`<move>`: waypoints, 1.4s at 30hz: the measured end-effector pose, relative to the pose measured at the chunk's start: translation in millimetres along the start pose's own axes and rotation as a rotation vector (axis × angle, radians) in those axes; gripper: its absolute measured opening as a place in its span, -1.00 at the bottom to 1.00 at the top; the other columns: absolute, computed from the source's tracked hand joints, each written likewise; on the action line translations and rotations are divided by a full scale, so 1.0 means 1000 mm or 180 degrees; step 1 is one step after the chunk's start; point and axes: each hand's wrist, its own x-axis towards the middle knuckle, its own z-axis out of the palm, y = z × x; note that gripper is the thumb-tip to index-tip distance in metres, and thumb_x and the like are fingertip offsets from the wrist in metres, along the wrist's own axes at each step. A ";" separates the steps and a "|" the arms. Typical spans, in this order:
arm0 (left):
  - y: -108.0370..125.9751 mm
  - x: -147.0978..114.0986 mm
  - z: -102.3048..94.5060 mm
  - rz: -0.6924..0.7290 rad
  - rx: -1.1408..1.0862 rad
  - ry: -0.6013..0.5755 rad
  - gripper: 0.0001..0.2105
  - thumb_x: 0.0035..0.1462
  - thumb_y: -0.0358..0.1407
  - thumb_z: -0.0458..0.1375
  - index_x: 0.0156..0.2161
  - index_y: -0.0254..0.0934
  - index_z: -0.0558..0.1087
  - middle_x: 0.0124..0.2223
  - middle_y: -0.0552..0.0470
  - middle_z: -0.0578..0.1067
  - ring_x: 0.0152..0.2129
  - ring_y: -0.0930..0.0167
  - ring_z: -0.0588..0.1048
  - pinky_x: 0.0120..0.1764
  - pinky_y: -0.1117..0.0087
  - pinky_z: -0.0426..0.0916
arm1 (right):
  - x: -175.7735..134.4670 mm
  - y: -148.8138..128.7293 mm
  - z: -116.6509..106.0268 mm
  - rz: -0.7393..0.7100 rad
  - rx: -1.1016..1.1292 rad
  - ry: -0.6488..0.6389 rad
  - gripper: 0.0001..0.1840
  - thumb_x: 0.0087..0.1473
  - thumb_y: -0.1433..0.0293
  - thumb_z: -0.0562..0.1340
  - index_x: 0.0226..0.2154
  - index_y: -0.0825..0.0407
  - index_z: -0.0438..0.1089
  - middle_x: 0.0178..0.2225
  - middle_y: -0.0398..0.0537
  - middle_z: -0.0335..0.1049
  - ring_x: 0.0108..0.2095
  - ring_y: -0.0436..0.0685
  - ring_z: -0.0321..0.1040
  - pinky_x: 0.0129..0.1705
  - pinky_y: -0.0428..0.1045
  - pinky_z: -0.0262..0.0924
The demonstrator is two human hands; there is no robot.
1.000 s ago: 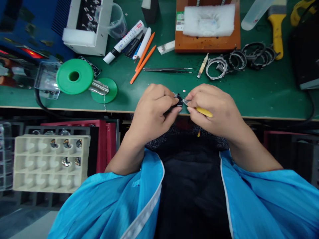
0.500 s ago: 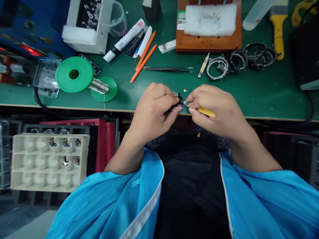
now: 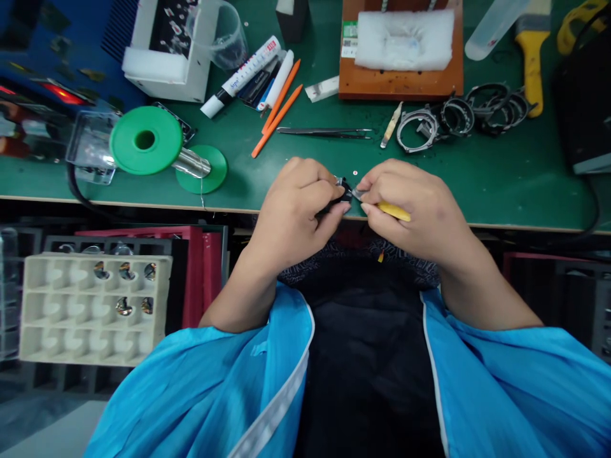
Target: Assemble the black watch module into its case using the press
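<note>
My left hand is closed around a small black part, most of which my fingers hide; it looks like a ring-shaped housing, but I cannot be sure. Pinched in my right hand is a craft knife with a yellow handle and a short metal blade. The blade tip meets the right edge of the black part, or is very near it. Both hands are at the front edge of the green bench. Just beyond them lie black tweezers and a tiny white piece.
A green solder spool stands left, near orange sticks and a marker. Metal rings and a yellow brush lie right. Behind is a brown fixture with white foam. A cream tray holding several shiny parts sits lower left.
Both hands hold nearly the same pose. The knife has shifted very slightly against the black part, and the whole view has moved a little.
</note>
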 end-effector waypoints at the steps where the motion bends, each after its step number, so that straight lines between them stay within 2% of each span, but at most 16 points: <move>1: 0.000 0.000 0.000 -0.0007 0.0015 0.0006 -0.93 0.51 -0.29 0.32 0.00 -0.18 0.53 -0.08 -0.06 0.65 -0.12 0.22 0.65 -0.10 -0.02 0.61 | 0.000 0.000 0.000 0.0023 -0.0031 0.0029 -0.84 0.34 0.49 0.28 -0.27 -0.08 0.44 -0.10 0.02 0.64 -0.04 0.32 0.60 -0.02 0.20 0.48; 5: 0.000 -0.001 0.001 -0.0082 -0.0008 -0.0015 -0.95 0.54 -0.25 0.28 0.00 -0.11 0.51 -0.07 -0.04 0.65 -0.10 0.22 0.65 -0.09 -0.03 0.60 | 0.001 0.001 0.000 0.0001 -0.0004 -0.0044 -0.85 0.33 0.50 0.27 -0.27 -0.07 0.45 -0.09 0.02 0.64 -0.05 0.31 0.61 -0.05 0.19 0.48; 9: 0.002 0.000 -0.002 -0.0163 0.0012 -0.0144 -0.96 0.55 -0.24 0.27 -0.01 -0.11 0.52 -0.06 -0.04 0.66 -0.08 0.22 0.66 -0.04 -0.05 0.59 | 0.002 0.002 0.002 -0.0061 -0.0034 0.0116 -0.86 0.36 0.48 0.27 -0.27 -0.06 0.45 -0.08 0.04 0.64 -0.03 0.32 0.62 -0.03 0.19 0.47; 13: 0.004 0.000 -0.005 -0.0281 0.0031 -0.0284 -0.97 0.56 -0.23 0.27 -0.02 -0.08 0.51 -0.03 -0.04 0.67 -0.05 0.19 0.68 0.00 -0.07 0.59 | 0.001 0.002 0.001 0.0040 0.0047 0.0023 -0.85 0.31 0.50 0.28 -0.28 -0.08 0.45 -0.12 -0.02 0.64 -0.05 0.30 0.62 -0.05 0.18 0.48; 16: 0.004 0.001 -0.006 -0.0277 -0.0006 -0.0270 -0.97 0.55 -0.24 0.27 -0.02 -0.08 0.51 -0.03 -0.05 0.67 -0.05 0.19 0.68 0.00 -0.07 0.58 | 0.001 0.002 0.000 0.0014 0.0042 0.0109 -0.84 0.33 0.50 0.28 -0.27 -0.08 0.45 -0.11 0.00 0.65 -0.05 0.30 0.62 -0.04 0.18 0.48; 18: 0.004 0.001 -0.005 -0.0300 -0.0028 -0.0285 -0.98 0.55 -0.25 0.27 -0.02 -0.08 0.52 -0.03 -0.05 0.67 -0.05 0.19 0.67 0.01 -0.07 0.57 | 0.001 0.002 0.000 -0.0025 0.0101 0.0028 -0.85 0.32 0.50 0.28 -0.28 -0.08 0.45 -0.12 -0.02 0.64 -0.06 0.28 0.63 -0.06 0.17 0.49; 24: 0.000 0.000 -0.001 -0.0012 -0.0055 -0.0024 -0.93 0.51 -0.26 0.31 -0.02 -0.15 0.51 -0.07 -0.05 0.65 -0.12 0.21 0.65 -0.09 0.00 0.58 | 0.003 0.001 -0.001 0.0115 0.0025 -0.0029 -0.83 0.33 0.51 0.29 -0.27 -0.10 0.45 -0.09 -0.01 0.66 -0.02 0.32 0.63 -0.02 0.22 0.51; 26: 0.000 0.000 -0.001 -0.0049 -0.0046 -0.0033 -0.94 0.52 -0.27 0.31 -0.02 -0.14 0.51 -0.07 -0.05 0.65 -0.12 0.22 0.65 -0.08 0.01 0.58 | 0.004 0.001 -0.001 0.0135 0.0033 -0.0100 -0.82 0.32 0.51 0.30 -0.28 -0.10 0.44 -0.10 -0.03 0.66 -0.03 0.31 0.63 -0.03 0.21 0.51; 29: 0.000 0.000 0.000 -0.0133 -0.0045 -0.0061 -0.95 0.53 -0.26 0.30 -0.03 -0.13 0.51 -0.07 -0.05 0.65 -0.11 0.21 0.64 -0.07 -0.01 0.57 | 0.004 0.000 -0.003 0.0123 -0.0007 0.0017 -0.81 0.32 0.52 0.29 -0.29 -0.10 0.43 -0.10 -0.01 0.66 -0.02 0.31 0.63 -0.03 0.21 0.50; 35: -0.002 -0.001 0.001 0.0012 -0.0151 0.0035 -0.95 0.52 -0.24 0.30 -0.03 -0.11 0.52 -0.09 -0.04 0.64 -0.14 0.22 0.64 -0.11 -0.01 0.57 | 0.005 0.000 -0.004 0.0137 0.0044 -0.0057 -0.82 0.32 0.53 0.29 -0.28 -0.09 0.43 -0.09 -0.02 0.65 -0.02 0.31 0.64 -0.02 0.21 0.51; 39: 0.000 0.000 0.001 -0.0144 -0.0053 -0.0038 -0.96 0.53 -0.26 0.29 -0.03 -0.12 0.51 -0.07 -0.04 0.64 -0.11 0.22 0.64 -0.07 -0.02 0.58 | 0.006 -0.001 -0.004 0.0168 0.0062 -0.0133 -0.81 0.29 0.53 0.30 -0.28 -0.10 0.45 -0.10 -0.04 0.66 -0.02 0.30 0.64 -0.03 0.21 0.53; 42: 0.001 0.000 0.001 -0.0088 -0.0051 0.0004 -0.94 0.52 -0.27 0.30 -0.03 -0.13 0.51 -0.07 -0.05 0.65 -0.12 0.22 0.64 -0.08 0.00 0.58 | 0.006 -0.001 -0.004 0.0200 0.0004 -0.0070 -0.81 0.31 0.52 0.30 -0.26 -0.12 0.48 -0.08 -0.02 0.68 0.00 0.33 0.64 -0.03 0.23 0.54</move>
